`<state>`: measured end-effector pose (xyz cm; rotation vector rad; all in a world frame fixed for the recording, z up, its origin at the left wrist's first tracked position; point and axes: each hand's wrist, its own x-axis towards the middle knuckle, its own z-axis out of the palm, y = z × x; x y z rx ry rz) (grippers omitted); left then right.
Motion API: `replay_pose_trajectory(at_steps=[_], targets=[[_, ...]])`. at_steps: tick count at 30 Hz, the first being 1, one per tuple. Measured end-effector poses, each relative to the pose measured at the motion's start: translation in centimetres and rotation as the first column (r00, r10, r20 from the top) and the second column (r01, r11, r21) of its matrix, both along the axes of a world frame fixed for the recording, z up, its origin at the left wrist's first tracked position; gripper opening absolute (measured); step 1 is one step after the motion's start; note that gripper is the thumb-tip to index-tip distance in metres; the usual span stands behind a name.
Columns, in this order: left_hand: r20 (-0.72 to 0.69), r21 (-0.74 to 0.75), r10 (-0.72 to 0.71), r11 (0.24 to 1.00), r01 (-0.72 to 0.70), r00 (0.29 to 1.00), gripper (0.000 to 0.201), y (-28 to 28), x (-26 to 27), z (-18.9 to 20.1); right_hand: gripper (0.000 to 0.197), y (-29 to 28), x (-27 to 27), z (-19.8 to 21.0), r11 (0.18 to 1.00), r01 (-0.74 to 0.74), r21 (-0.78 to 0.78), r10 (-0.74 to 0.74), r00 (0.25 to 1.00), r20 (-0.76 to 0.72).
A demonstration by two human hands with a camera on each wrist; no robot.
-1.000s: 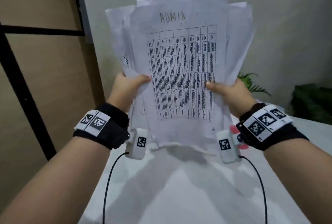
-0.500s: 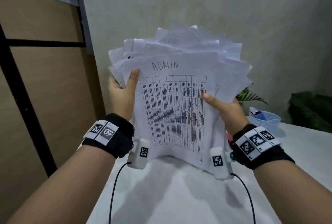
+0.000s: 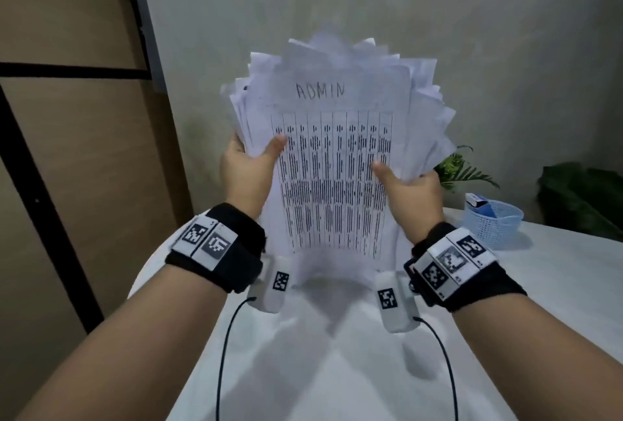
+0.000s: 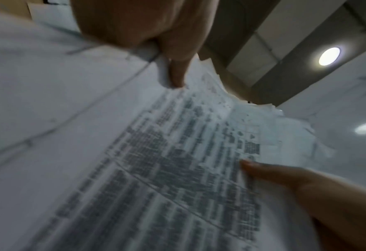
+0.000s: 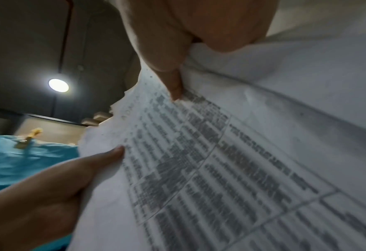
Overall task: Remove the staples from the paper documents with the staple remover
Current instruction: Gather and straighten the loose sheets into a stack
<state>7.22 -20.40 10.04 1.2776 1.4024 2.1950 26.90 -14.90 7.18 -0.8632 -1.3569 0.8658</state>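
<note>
A thick, uneven stack of paper documents (image 3: 337, 157) stands upright above the white table (image 3: 337, 370); its front sheet reads "ADMIN" over a printed table. My left hand (image 3: 249, 167) grips the stack's left edge, thumb on the front sheet. My right hand (image 3: 404, 184) grips the right edge the same way. In the left wrist view the left thumb (image 4: 175, 74) presses on the papers (image 4: 134, 161). In the right wrist view the right thumb (image 5: 173, 84) presses on the papers (image 5: 220, 161). No staple remover or staple is visible.
A light blue mesh basket (image 3: 492, 221) with a small box in it sits at the table's far right. Green plants (image 3: 573, 198) stand behind it by the wall. A brown panelled wall (image 3: 74, 150) lies to the left.
The stack has come down and away from my face. My left thumb has shifted higher up the left edge. The blue basket has come into view.
</note>
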Motion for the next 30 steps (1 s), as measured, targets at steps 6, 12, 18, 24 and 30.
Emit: replay_pose_trajectory(at_steps=[6, 12, 18, 24, 30], targets=[[-0.111, -0.441, -0.149, 0.893, 0.086, 0.983, 0.098, -0.2, 0.5, -2.2, 0.061, -1.0, -1.0, -2.2, 0.993, -0.016, 0.119, -0.006, 0.983, 0.185], [-0.275, -0.501, -0.198, 0.864, 0.035, 0.941, 0.042, -0.7, -1.4, -2.7, 0.033, 0.2, 1.6, -0.9, 0.999, 0.004, -0.052, 0.013, 0.951, 0.310], [-0.335, -0.728, -0.369, 0.685, 0.011, 0.867, 0.084, -0.2, -5.8, -0.1, 0.030, 1.3, 4.4, 2.4, 0.875, -0.362, -0.321, 0.477, 0.756, 0.449], [-0.272, -0.957, -0.555, 0.241, -0.161, 0.786, 0.073, 0.6, -5.4, -6.8, 0.055, 2.9, 2.5, -4.5, 0.878, 0.090, -0.470, 0.449, 0.187, 0.874], [-0.385, -0.898, -0.661, 0.105, -0.428, 0.644, 0.048, 1.0, -5.2, -9.3, 0.087, 3.8, 1.1, -9.1, 0.939, 0.212, -0.270, 0.300, -0.121, 0.946]])
